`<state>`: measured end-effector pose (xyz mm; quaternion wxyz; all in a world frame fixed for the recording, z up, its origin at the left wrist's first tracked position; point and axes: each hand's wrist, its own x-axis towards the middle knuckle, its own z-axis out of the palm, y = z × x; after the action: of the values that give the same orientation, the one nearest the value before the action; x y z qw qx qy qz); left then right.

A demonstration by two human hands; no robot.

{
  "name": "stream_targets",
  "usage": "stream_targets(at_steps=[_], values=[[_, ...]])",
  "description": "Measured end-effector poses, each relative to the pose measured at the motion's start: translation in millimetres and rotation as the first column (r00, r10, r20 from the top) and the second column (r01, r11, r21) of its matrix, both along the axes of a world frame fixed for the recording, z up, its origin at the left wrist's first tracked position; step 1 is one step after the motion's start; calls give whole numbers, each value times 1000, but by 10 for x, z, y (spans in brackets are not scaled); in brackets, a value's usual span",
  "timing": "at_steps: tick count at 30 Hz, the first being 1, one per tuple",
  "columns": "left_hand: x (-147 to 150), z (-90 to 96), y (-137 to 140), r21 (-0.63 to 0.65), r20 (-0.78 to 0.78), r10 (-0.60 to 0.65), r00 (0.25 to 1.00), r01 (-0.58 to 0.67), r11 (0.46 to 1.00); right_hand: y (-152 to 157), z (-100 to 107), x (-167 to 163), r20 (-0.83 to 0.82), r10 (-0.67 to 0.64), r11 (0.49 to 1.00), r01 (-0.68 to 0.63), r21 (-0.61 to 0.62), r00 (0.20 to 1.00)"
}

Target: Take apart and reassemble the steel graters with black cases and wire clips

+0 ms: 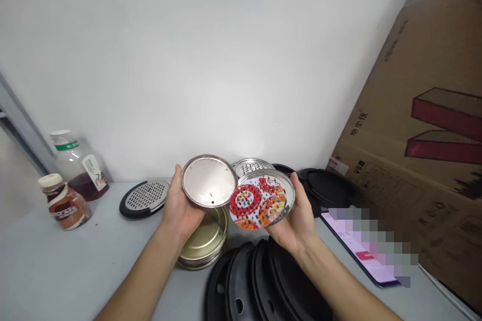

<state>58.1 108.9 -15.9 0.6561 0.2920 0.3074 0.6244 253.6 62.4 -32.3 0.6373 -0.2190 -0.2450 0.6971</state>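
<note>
My left hand [183, 213] is closed on the edge of a round silver metal lid [209, 180], its shiny face turned up. My right hand [295, 218] grips the rim of a shallow round metal tin [289, 188]. A patterned disc [259, 200] in red, orange and white lies over that tin and juts past its left side. The lid and the tin are side by side, with their near edges almost meeting. Beneath my left hand stands a stack of gold-coloured round tins [203, 241]. Several black round plates [263, 281] lean together below my right hand.
A grater disc with a black rim [146, 196] lies at left; another silver grater disc [250, 164] is behind my hands. Two bottles, one clear [81, 170] and one brown [65, 205], stand far left. Black discs [327, 185], a phone [361, 248] and a large cardboard box [406, 150] are at right.
</note>
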Motion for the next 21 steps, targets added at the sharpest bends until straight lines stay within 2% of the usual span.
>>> stream_targets(at_steps=[3, 5, 7, 10, 12, 14, 17, 19, 21], values=[[-175, -24, 124, -54, -200, 162, 966, -176, 983, 74, -25, 59, -111, -28, 988, 10, -154, 993], [-326, -23, 173, 13, -315, 258, 913, -267, 964, 124, -44, 117, -125, -58, 978, 31, -205, 991], [-502, -2, 193, 93, -421, 292, 859, -279, 956, 165, -46, 189, -95, -86, 976, 65, -209, 992], [-728, 8, 174, 130, -635, 204, 745, -157, 979, 207, -29, 308, -39, -161, 974, 152, -169, 986], [-815, -42, 157, 121, -765, 124, 632, -48, 991, 234, -25, 379, -9, -201, 972, 199, -127, 979], [-856, -128, 157, 141, -861, 117, 495, 12, 990, 267, -38, 432, 26, -224, 971, 226, -76, 974], [-849, -228, 163, 228, -928, 208, 310, 29, 973, 317, -76, 458, 94, -237, 971, 238, 2, 967], [-774, -215, 115, 303, -929, 289, 232, 27, 953, 329, -92, 424, 135, -253, 967, 254, 9, 958], [-613, -138, -6, 443, -890, 425, 166, 88, 892, 307, -90, 345, 162, -276, 959, 283, -26, 947]])
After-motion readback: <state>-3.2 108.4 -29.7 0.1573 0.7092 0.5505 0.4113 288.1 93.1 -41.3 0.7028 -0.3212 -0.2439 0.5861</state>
